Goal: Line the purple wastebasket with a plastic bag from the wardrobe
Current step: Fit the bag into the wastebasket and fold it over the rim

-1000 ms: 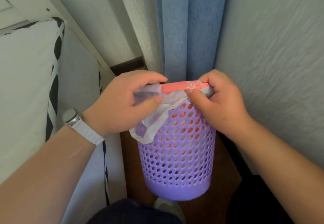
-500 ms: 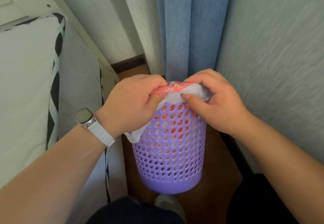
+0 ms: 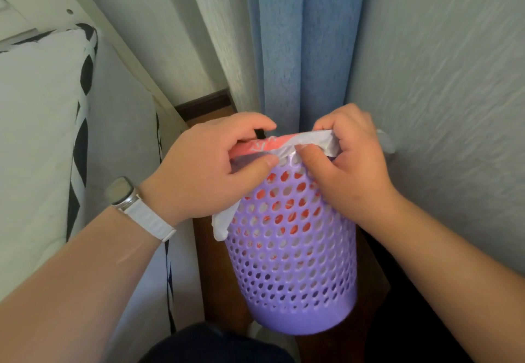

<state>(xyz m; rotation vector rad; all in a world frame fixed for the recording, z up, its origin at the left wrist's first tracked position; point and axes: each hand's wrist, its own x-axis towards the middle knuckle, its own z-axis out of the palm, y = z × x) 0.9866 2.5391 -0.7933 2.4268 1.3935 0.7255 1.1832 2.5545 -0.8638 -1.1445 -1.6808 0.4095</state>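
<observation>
The purple perforated wastebasket [image 3: 292,263] stands upright on the brown floor between a bed and a wall. A white plastic bag with a pink-red printed band [image 3: 289,142] lies over its near rim, and red print shows through the holes. My left hand [image 3: 216,169] pinches the bag's edge at the rim's left side, thumb outside the basket. My right hand [image 3: 349,164] grips the folded white edge at the rim's right. A white flap [image 3: 221,226] hangs down the basket's left side. The basket's mouth is hidden by my hands.
A white bed with a black-and-white patterned pillow [image 3: 42,141] fills the left. A blue curtain [image 3: 304,44] hangs straight behind the basket, and a textured grey wall [image 3: 454,107] closes in on the right. The strip of brown floor [image 3: 216,283] is narrow.
The view has drifted so the basket sits a little lower and closer. My right hand has drawn the white edge further right along the rim; both hands keep their hold.
</observation>
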